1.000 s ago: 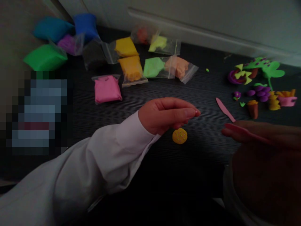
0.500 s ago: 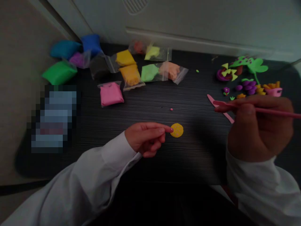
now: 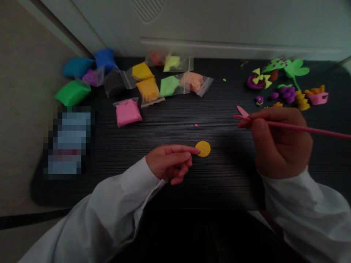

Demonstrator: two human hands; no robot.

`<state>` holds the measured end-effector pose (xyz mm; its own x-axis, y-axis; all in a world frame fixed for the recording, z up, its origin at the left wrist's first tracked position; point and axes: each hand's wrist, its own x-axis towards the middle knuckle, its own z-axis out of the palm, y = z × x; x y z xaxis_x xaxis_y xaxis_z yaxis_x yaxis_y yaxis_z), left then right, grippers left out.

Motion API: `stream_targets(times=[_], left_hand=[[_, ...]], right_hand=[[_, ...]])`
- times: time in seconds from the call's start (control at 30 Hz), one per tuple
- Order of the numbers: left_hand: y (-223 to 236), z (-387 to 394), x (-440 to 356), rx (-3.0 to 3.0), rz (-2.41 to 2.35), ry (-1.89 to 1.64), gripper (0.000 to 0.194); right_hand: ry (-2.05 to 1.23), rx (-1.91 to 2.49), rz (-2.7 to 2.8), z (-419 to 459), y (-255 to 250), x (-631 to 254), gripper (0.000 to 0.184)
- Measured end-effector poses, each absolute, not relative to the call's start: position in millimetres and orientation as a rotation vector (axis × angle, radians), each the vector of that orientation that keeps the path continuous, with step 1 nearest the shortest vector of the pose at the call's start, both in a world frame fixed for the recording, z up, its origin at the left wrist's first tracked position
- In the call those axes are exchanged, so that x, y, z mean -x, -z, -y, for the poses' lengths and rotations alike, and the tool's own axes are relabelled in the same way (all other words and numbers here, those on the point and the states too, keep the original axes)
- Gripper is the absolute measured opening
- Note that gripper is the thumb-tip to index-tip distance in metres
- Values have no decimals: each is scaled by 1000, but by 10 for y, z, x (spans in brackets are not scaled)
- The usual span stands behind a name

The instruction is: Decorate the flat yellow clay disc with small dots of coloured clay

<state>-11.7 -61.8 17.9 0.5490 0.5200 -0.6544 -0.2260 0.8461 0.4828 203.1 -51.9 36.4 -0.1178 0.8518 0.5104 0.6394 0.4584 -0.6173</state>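
My left hand (image 3: 171,162) points right with the index finger stretched out, the thumb alongside and the other fingers loosely curled. Its fingertip is at the left edge of a flat yellow clay disc (image 3: 204,149) with faint pale specks. A tiny pinkish spot shows at that fingertip. My right hand (image 3: 283,140) is closed around a thin pink modelling tool (image 3: 307,129), its flat tip pointing left above the table. Beneath that hand lies a pink clay knife (image 3: 242,111), mostly covered. A small pink clay ball (image 3: 196,125) rests behind the disc.
Bagged clay in several colours lies at the back left, a pink pack (image 3: 128,112) nearest. A blurred-out phone-like object (image 3: 70,142) is at the left. Small clay models, among them a pink basket (image 3: 318,98) and purple grapes (image 3: 287,94), stand at the back right.
My right hand has moved left with the pink tool, covering more of the pink knife. My left fingertip stays at the yellow disc. The whole view has shifted slightly.
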Motion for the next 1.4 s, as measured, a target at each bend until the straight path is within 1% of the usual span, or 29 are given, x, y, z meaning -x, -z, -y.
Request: stream_targets(times=[0.1, 0.23, 0.33, 0.47, 0.6, 0.77, 0.9, 1.07, 1.2, 1.4], left_hand=[[-179, 602, 150, -363, -907, -471, 21], [-207, 495, 243, -416, -940, -558, 20], [-259, 398, 269, -471, -948, -656, 20], [-311, 334, 161, -475, -843, -699, 19], [-354, 310, -8, -473, -682, -702, 18], [-460, 177, -76, -566, -614, -731, 15], [-450, -46, -45, -655, -672, -813, 15], [-264, -212, -24, -658, -699, -854, 18], [-162, -207, 16, -646, -692, -812, 20], [-159, -193, 26, -642, -705, -819, 21]], right_hand=[[-199, 1251, 2067, 470, -299, -2075, 20], [34, 1243, 2395, 408, -182, -2122, 20], [177, 1313, 2522, 396, -134, -2120, 25], [246, 1422, 2604, 398, -102, -2093, 32], [232, 1479, 2654, 398, -89, -2077, 36], [165, 1489, 2566, 335, -166, -2106, 33], [71, 1360, 2338, 175, -411, -2113, 25], [-111, 1306, 1865, 42, -672, -2036, 21], [-196, 1329, 1762, 67, -554, -1989, 20], [-201, 1344, 1961, 121, -382, -1911, 18]])
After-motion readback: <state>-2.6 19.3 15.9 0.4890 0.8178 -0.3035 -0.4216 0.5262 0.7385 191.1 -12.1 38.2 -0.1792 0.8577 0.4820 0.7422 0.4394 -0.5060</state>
